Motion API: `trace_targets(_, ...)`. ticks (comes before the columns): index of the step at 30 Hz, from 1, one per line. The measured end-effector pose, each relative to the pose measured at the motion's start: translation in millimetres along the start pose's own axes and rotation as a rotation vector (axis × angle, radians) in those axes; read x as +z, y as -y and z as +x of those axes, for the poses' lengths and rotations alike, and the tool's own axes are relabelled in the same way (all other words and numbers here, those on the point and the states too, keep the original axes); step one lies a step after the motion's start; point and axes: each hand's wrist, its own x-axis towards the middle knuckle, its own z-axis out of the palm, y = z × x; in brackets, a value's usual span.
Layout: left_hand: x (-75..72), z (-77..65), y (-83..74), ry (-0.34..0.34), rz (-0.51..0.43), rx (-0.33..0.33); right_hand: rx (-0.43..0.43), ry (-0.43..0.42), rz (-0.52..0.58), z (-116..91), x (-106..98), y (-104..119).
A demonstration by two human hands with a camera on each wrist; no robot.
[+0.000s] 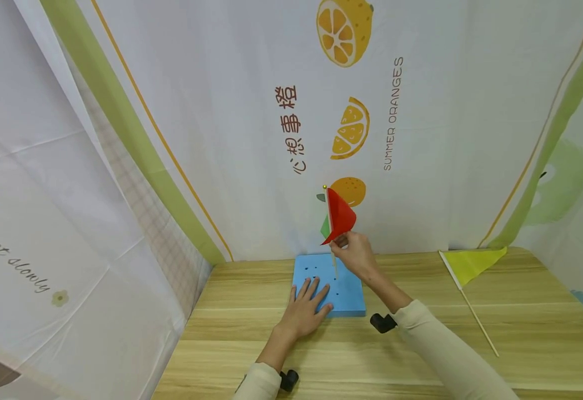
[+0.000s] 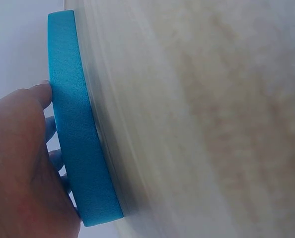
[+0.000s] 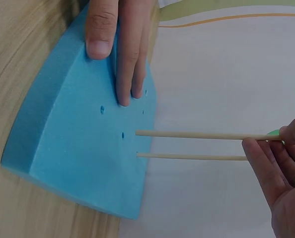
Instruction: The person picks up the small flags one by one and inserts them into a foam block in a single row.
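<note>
A blue foam board (image 1: 348, 303) with several small holes lies on the table. My left hand (image 1: 301, 315) rests flat on its near left part, fingers spread. Between thumb and fingers, my right hand (image 1: 356, 254) pinches the wooden stick of a red flag (image 1: 341, 214) just below the cloth. That flag stands nearly upright, and the lower end of its stick (image 3: 197, 135) is close over the board, near a hole. Behind it a green flag (image 1: 325, 229) is mostly hidden; its thinner-looking stick (image 3: 192, 157) meets the board in the right wrist view.
A yellow flag (image 1: 471, 265) on a stick lies on the wooden table (image 1: 411, 366) at the right. A white printed curtain (image 1: 221, 111) hangs right behind the table's back edge, and more cloth hangs at both sides.
</note>
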Motion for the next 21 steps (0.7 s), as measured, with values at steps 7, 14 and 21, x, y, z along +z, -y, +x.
trace_targets(7, -1.1, 1.6, -0.4, 0.011, 0.001, -0.014, 0.016, 0.004, 0.002, 0.5, 5.7, -4.4)
trace_targets(14, 0.3, 1.6, 0.0, 0.012, 0.007, -0.017, 0.02, -0.009, -0.004, -0.9, 10.4, -9.8)
trace_targets(21, 0.2, 1.2, -0.7, 0.012, 0.011, -0.017, 0.031, -0.015, 0.0, -2.8, 13.7, -14.1)
